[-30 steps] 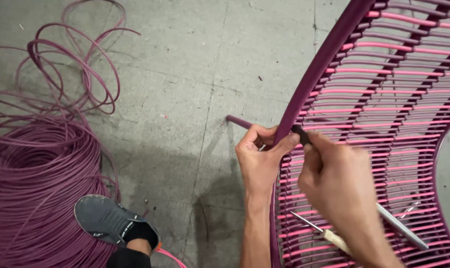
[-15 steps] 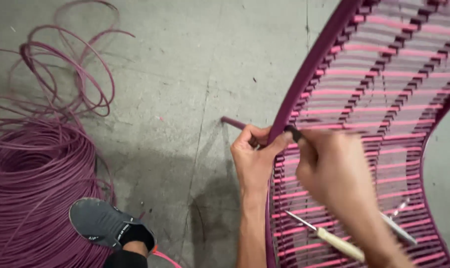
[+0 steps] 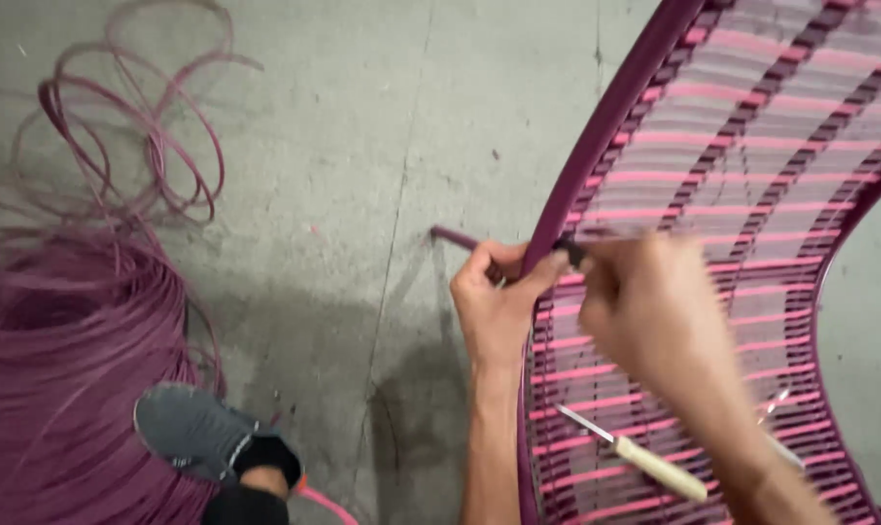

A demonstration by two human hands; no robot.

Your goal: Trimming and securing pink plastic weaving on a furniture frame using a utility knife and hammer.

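A woven chair frame [image 3: 596,126] with a dark purple rim and pink and purple cords fills the right side. My left hand [image 3: 494,301] grips the rim and pinches a short purple cord end [image 3: 455,236] that sticks out to the left. My right hand [image 3: 654,311], blurred, holds a thin dark tool [image 3: 569,251] with its tip at the rim beside my left thumb.
A knife with a pale handle [image 3: 644,462] lies on the weave below my hands. A big coil of purple cord [image 3: 61,350] sits at the left, with loose loops [image 3: 149,126] above it. My grey shoe [image 3: 192,428] rests on the concrete floor [image 3: 362,146].
The view has shifted a little; both hands stay at the rim, with the right hand moving slightly and blurring. The cord end still pokes out left.
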